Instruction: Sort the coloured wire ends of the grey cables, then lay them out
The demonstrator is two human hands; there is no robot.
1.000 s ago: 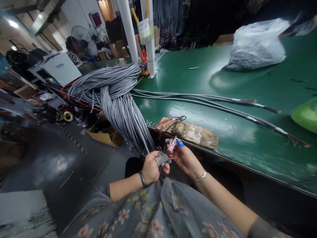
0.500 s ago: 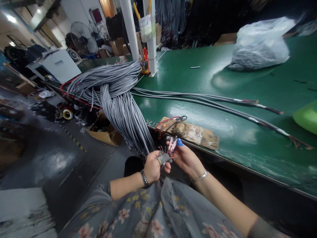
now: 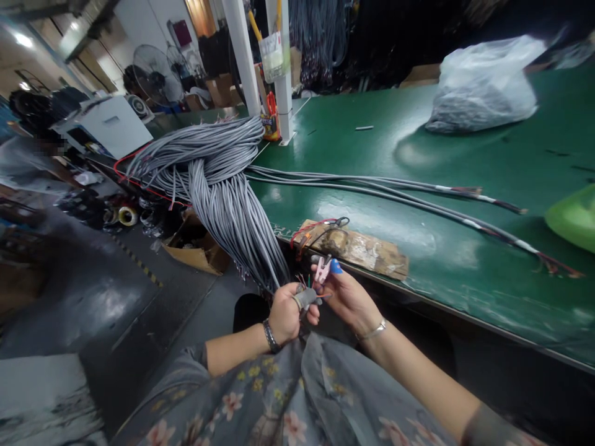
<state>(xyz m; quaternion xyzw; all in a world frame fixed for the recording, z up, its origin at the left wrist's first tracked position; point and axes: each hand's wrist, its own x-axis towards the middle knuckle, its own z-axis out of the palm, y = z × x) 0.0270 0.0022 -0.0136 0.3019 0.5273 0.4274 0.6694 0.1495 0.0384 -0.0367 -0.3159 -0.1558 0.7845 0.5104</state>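
My left hand [image 3: 287, 311] is closed round the end of a grey cable, and thin coloured wires [image 3: 307, 280] fan out of it. A grey covering wraps its thumb [image 3: 305, 298]. Close by on the right, my right hand [image 3: 348, 296] pinches a small pink clip [image 3: 321, 271] between thumb and fingers, with blue tape round the thumb tip. The clip is at the loose wires; whether it grips one is too small to tell. A large bundle of grey cables [image 3: 237, 217] hangs over the bench edge beside my left hand.
On the green bench [image 3: 325, 148] lie several cables with stripped ends [image 3: 502, 238] and a worn wooden board [image 3: 367, 251] with red and black leads. A plastic bag [image 3: 483, 87] stands behind, a green object [image 3: 574, 217] at right. A cardboard box [image 3: 198, 244] sits below. Another person [image 3: 28, 161] is far left.
Another person has come into view at the far left. My hands keep nearly the same hold and place; the view has shifted slightly.
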